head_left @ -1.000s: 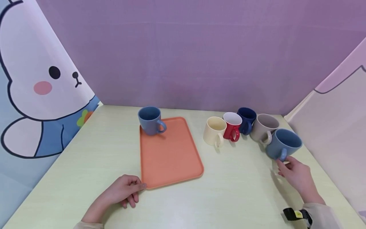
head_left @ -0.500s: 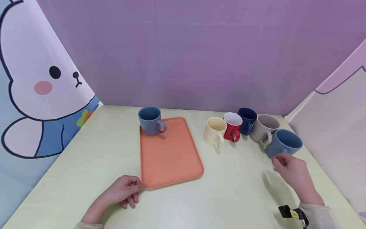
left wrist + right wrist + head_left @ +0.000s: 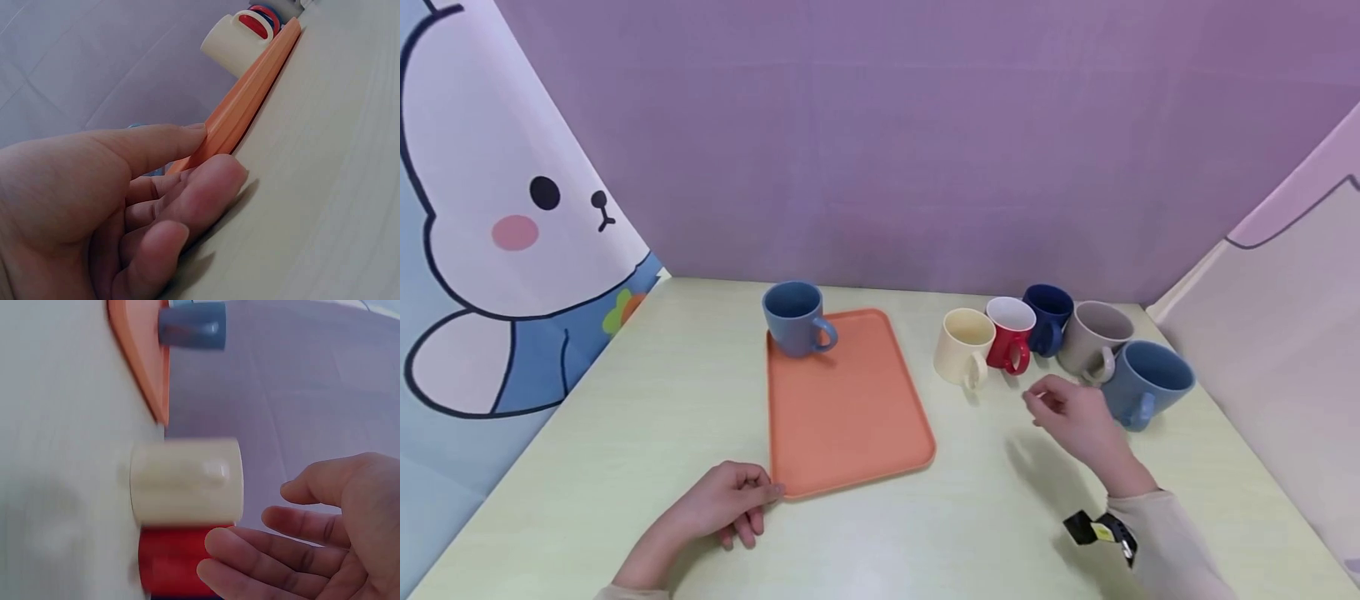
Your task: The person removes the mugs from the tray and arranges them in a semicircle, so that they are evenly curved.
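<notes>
My left hand (image 3: 727,502) pinches the near left corner of an orange tray (image 3: 850,417), its thumb on the rim and a forefinger at the side. A blue mug (image 3: 790,321) stands upright on the tray's far left corner. My right hand (image 3: 1078,421) is above the table in front of the mug row, holding nothing, fingers loosely bent. In the right wrist view, its fingertips overlap a red mug (image 3: 178,559), beside a cream mug (image 3: 187,481). To the right of that hand stands a larger blue mug (image 3: 1150,379), its handle facing me.
A navy mug (image 3: 1047,317) and a grey mug (image 3: 1093,337) stand between the red and larger blue mugs, packed closely. A purple cloth backdrop (image 3: 880,150) rises behind the table (image 3: 925,542), with printed cloths at either side.
My right hand has left the larger blue mug's handle and moved left, toward the cream and red mugs. The left hand stays at the tray corner; the mugs stay where they were.
</notes>
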Motion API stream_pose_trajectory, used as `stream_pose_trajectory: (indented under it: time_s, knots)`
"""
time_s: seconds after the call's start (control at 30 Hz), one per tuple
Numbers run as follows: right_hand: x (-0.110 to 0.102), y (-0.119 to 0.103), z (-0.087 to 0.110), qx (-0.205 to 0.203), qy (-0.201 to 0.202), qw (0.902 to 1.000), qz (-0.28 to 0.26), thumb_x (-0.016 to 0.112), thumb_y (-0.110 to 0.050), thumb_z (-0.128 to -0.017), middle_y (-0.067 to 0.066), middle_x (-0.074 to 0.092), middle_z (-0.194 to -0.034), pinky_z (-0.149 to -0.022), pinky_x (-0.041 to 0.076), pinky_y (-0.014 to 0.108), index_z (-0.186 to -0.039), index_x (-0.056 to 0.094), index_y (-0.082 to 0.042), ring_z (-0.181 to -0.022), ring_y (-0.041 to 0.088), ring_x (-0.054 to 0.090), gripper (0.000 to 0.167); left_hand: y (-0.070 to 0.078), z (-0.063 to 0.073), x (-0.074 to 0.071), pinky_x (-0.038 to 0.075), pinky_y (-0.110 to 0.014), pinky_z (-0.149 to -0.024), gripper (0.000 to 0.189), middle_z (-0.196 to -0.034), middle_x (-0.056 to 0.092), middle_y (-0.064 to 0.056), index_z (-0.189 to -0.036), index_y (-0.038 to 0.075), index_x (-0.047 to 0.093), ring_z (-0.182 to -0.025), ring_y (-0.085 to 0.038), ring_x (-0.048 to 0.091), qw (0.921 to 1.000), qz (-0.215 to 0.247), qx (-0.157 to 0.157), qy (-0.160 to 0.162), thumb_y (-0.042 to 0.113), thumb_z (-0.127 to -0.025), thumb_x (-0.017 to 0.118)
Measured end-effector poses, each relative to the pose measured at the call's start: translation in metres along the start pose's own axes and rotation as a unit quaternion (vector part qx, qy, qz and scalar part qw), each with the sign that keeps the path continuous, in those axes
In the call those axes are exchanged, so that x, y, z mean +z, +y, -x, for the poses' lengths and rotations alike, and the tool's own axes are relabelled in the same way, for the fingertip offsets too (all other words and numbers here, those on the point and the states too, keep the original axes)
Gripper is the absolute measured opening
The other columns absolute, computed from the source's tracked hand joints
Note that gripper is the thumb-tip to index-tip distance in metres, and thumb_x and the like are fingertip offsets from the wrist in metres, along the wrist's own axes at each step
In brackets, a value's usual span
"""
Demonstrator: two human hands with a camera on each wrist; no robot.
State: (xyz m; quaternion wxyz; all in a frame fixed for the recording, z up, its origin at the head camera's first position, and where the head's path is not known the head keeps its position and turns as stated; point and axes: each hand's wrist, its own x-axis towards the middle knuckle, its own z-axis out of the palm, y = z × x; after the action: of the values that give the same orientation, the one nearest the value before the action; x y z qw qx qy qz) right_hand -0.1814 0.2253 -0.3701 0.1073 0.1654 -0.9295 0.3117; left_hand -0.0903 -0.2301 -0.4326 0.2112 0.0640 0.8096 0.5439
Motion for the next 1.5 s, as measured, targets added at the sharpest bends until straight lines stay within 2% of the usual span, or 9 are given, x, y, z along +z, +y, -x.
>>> stream_pose_trajectory:
  time_s: [0.23,0.4,0.5,0.67,0.9,1.07,1.27,1.5]
  knots:
    - [0.033,-0.023,-0.018,-0.047,-0.041,0.9977,-0.026,0.067,-0.007,-0.093,-0.004,0.064,-0.07,-0.055,0.049,0.025,-0.09,0.069,-0.005,-0.061,0.01,0.056,0.004,-0.001,0.0,0.0,0.047,-0.025,-0.04,0.032,-0.064,0.066,-0.007,-0.088,0.004,0.066,-0.049,-0.018,0.066,1.0,0.002,-0.001,-0.001,0.033,-0.099,0.063]
    - [0.057,-0.039,-0.028,-0.094,-0.058,0.9923,-0.056,0.068,-0.005,-0.091,-0.006,0.063,-0.069,-0.055,0.047,0.025,-0.086,0.068,-0.007,-0.06,0.008,0.054,0.005,0.0,0.0,0.001,0.047,-0.025,-0.04,0.032,-0.063,0.066,-0.007,-0.087,0.003,0.066,-0.049,-0.018,0.066,1.0,0.002,-0.006,0.001,0.033,-0.099,0.062]
    - [0.07,-0.047,-0.034,-0.104,-0.073,0.989,-0.076,0.068,-0.005,-0.091,-0.005,0.063,-0.068,-0.054,0.048,0.025,-0.087,0.068,-0.007,-0.06,0.007,0.054,0.005,0.0,0.0,0.001,0.047,-0.025,-0.04,0.033,-0.063,0.065,-0.007,-0.087,0.003,0.066,-0.049,-0.018,0.066,1.0,0.004,-0.009,0.001,0.034,-0.099,0.062]
    - [0.087,-0.061,-0.047,-0.094,-0.101,0.9862,-0.091,0.067,-0.008,-0.092,-0.005,0.061,-0.067,-0.054,0.047,0.025,-0.089,0.068,-0.007,-0.059,0.008,0.053,0.004,-0.001,0.0,0.001,0.046,-0.024,-0.04,0.032,-0.063,0.065,-0.006,-0.087,0.004,0.065,-0.049,-0.018,0.066,0.9999,0.006,-0.009,-0.001,0.033,-0.099,0.063]
    - [0.109,-0.076,-0.069,-0.1,-0.107,0.9832,-0.109,0.066,-0.011,-0.092,-0.005,0.062,-0.069,-0.058,0.048,0.024,-0.09,0.066,-0.009,-0.062,0.008,0.055,0.003,0.0,-0.001,0.0,0.046,-0.025,-0.04,0.032,-0.064,0.065,-0.007,-0.088,0.003,0.066,-0.049,-0.019,0.066,0.9999,0.007,-0.005,-0.005,0.033,-0.099,0.062]
    - [0.128,-0.082,-0.086,-0.073,-0.119,0.9809,-0.135,0.066,-0.012,-0.092,-0.003,0.064,-0.07,-0.06,0.048,0.024,-0.098,0.066,-0.009,-0.063,0.01,0.057,0.006,0.0,-0.001,0.0,0.046,-0.025,-0.04,0.031,-0.064,0.065,-0.007,-0.09,0.004,0.067,-0.049,-0.019,0.066,0.9999,0.006,-0.006,-0.006,0.033,-0.099,0.062]
    - [0.147,-0.086,-0.103,-0.038,-0.141,0.9724,-0.182,0.065,-0.012,-0.094,0.011,0.068,-0.073,-0.06,0.05,0.024,-0.111,0.063,-0.003,-0.064,0.023,0.067,0.019,-0.003,-0.003,-0.001,0.046,-0.025,-0.04,0.03,-0.064,0.065,-0.007,-0.09,0.005,0.067,-0.05,-0.02,0.066,0.9999,0.006,-0.004,-0.008,0.032,-0.1,0.062]
    - [0.164,-0.101,-0.119,-0.03,-0.153,0.9632,-0.219,0.06,-0.015,-0.1,0.017,0.068,-0.081,-0.061,0.054,0.028,-0.129,0.055,0.0,-0.07,0.028,0.069,0.034,-0.005,-0.004,-0.001,0.045,-0.026,-0.04,0.03,-0.064,0.065,-0.007,-0.09,0.004,0.067,-0.05,-0.021,0.066,0.9999,0.009,-0.008,-0.008,0.033,-0.1,0.062]
